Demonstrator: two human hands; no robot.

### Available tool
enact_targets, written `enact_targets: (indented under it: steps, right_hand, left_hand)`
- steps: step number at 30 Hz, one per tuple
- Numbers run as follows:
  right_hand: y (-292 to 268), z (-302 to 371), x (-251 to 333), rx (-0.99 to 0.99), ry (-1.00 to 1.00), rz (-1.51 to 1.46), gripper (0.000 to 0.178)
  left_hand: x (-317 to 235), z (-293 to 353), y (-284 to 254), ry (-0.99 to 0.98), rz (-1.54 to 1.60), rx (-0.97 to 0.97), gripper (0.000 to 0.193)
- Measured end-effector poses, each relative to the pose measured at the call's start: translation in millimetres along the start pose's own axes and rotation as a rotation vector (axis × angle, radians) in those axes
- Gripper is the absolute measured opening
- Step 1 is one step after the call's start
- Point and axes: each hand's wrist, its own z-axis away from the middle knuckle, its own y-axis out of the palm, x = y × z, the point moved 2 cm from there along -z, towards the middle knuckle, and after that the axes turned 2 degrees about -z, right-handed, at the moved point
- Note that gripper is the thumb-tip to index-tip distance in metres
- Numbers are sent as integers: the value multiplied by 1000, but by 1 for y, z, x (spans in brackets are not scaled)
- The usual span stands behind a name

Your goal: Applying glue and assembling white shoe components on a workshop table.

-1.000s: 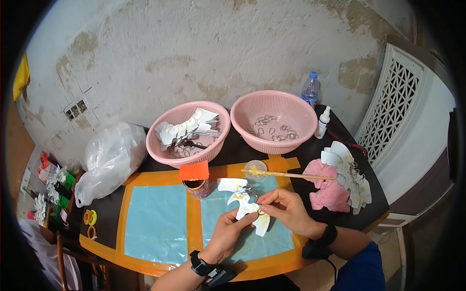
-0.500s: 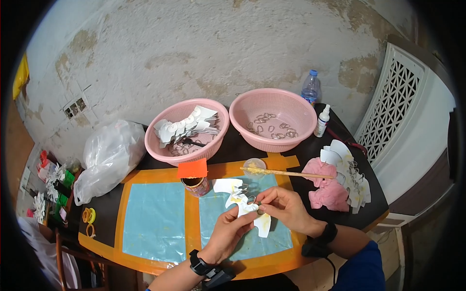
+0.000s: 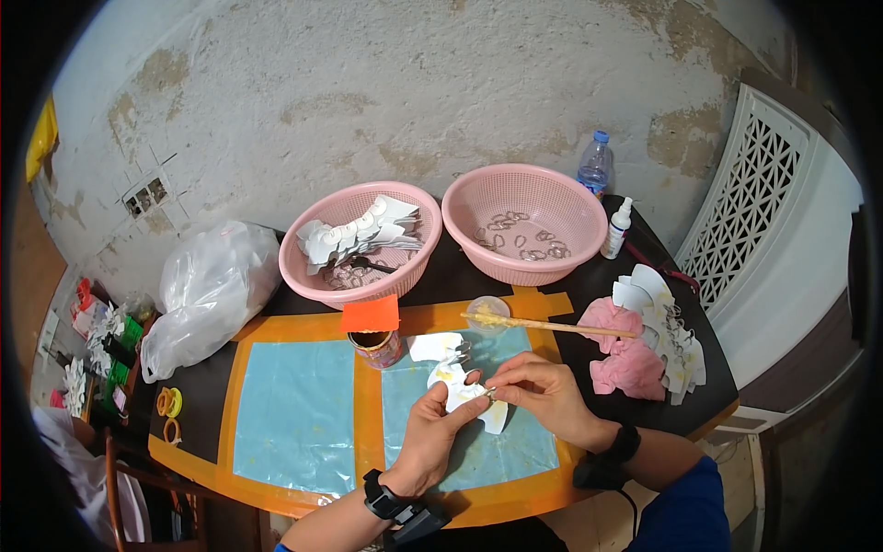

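Over the right blue sheet [image 3: 529, 451], my left hand [image 3: 425, 437] holds a white cut-out piece [image 3: 495, 419] with yellowish smears between thumb and fingers. My right hand [image 3: 552, 400] pinches a small metal ring at that piece's edge, its fingertips meeting my left thumb; the fingers partly hide the ring. Just beyond my hands, more white cut-outs [image 3: 432, 347] lie on the sheet, with metal rings showing beside them. A stick [image 3: 552, 326] with a yellow, pasty end rests across a small round clear container [image 3: 488, 304] and a pink cloth [image 3: 627, 374].
A tin [image 3: 380, 351] with an orange card [image 3: 371, 315] stands beyond my left hand. Two pink baskets [image 3: 294, 276] [image 3: 524, 273] hold rings; the left also has white pieces. White pieces with rings [image 3: 676, 340], a spray bottle [image 3: 617, 228], plastic bag [image 3: 207, 294] and tape rolls [image 3: 170, 402] lie around.
My right fingers have closed in against my left thumb, bringing the ring down toward the white piece's edge. The whole view has shifted slightly.
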Motion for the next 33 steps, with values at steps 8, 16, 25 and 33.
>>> enact_targets:
  steps: [8, 16, 25, 33]
  right_hand:
    - [3, 1, -10, -12, 180, -244, 18]
    - [2, 1, -10, -12, 253, -283, 14]
    - [4, 4, -11, -69, 181, -251, 12]
    - [3, 4, -7, -90, 147, -312, 15]
  left_hand:
    - [3, -2, 1, 56, -4, 4, 34]
    - [7, -4, 3, 120, -38, -7, 32]
    - [8, -5, 1, 176, -191, -73, 35]
    - [8, -5, 0, 141, -199, -55, 33]
